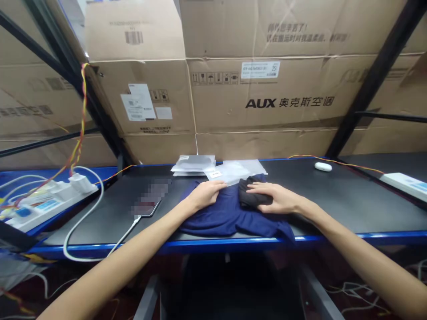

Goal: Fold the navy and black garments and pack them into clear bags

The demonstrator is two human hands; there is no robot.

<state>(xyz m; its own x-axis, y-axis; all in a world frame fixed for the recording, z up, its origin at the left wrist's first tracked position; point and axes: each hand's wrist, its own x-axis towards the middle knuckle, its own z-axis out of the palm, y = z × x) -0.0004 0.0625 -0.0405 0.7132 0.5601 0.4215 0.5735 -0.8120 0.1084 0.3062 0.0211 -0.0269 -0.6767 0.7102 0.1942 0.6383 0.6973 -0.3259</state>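
A dark navy piece of fabric (222, 220) lies rumpled on the black tabletop, one corner hanging over the front edge. My left hand (206, 194) is at its left side, fingers bent and closed on the navy fabric. On the fabric's right part sits a bunched black cloth (246, 196). My right hand (278, 198) grips that black cloth from the right, fingers over its top and thumb low at the front. Just behind both hands are clear plastic bags (245, 167), one with a small white label.
Flat packed bags (194, 163) are stacked at the back. A phone (150, 206) with a white charging cable (100, 213) lies left. Power strips (50, 204) sit at the left; another (405, 184) is at the right. A white earbud case (323, 166) stands before the cardboard wall (267, 120).
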